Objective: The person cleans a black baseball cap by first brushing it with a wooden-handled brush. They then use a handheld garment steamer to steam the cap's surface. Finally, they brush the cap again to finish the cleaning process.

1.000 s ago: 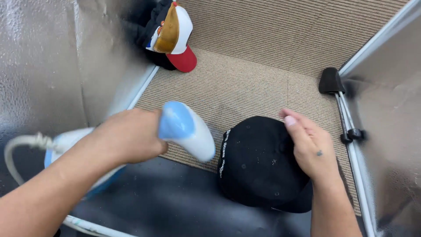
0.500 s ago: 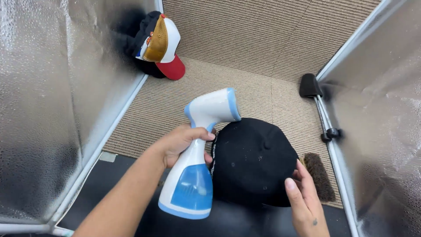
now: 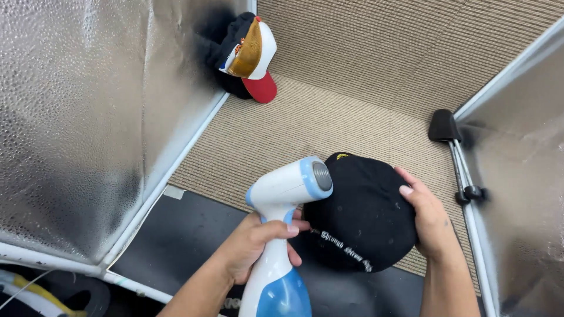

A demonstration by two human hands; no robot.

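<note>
Ribbed tan carpet (image 3: 352,70) covers the floor, bordered left and right by silvery reflective panels (image 3: 88,117) on white frames. Nearer the camera, a black mat (image 3: 188,235) adjoins the carpet edge. On the carpet and mat lies a black cap (image 3: 364,217) with pale lettering along its lower edge. The right hand (image 3: 429,220) rests on the cap's right side, fingers spread and curved over the crown, gripping it. The left hand (image 3: 255,240) is clenched round the handle of a white and blue steamer (image 3: 285,223), held upright, its round grey nozzle just beside the cap's top left. Well apart, in the far corner, caps (image 3: 247,56) are piled, the topmost white, tan and red.
</note>
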